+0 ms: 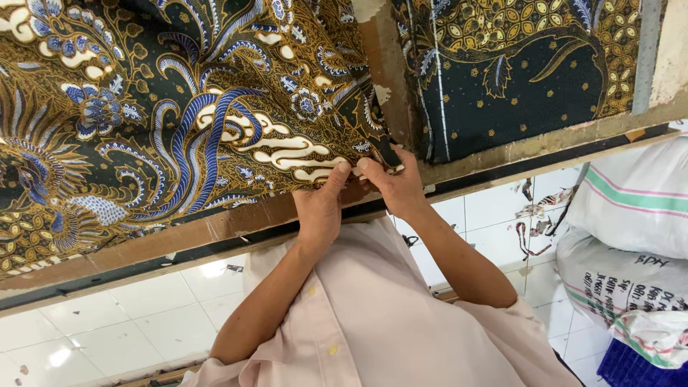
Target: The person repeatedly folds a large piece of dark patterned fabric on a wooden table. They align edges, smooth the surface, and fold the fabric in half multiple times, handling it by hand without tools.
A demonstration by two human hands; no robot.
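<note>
A large patterned cloth (179,107), dark green with blue, cream and gold flowers and feathered scrolls, lies spread over the left and middle of the surface (215,233), whose worn brown near edge runs slanting across the view. Its near hem follows that edge, and its near right corner ends at a bare brown strip of the surface.

The left hand (320,204) reaches up from the pale pink shirt (373,315), forearm bare and angled toward the far right, wrist straight. Its fingers are curled closed, thumb and forefinger pinching the cloth's hem just left of the corner, with the back of the hand toward the camera.

Just beside it, thumb tips nearly touching, the right hand (394,185) comes in from the right, its forearm slanting up from the elbow near the shirt. It too is closed in a pinch, gripping the dark corner of the same cloth where it meets the bare strip.

Beyond the strip, on the far right, a second cloth (516,79) lies flat, dark green with gold leaves and dotted fields. Below the surface is a white tiled floor (122,322), and at the right edge stand stacked white sacks (631,236), one with green and pink stripes.
</note>
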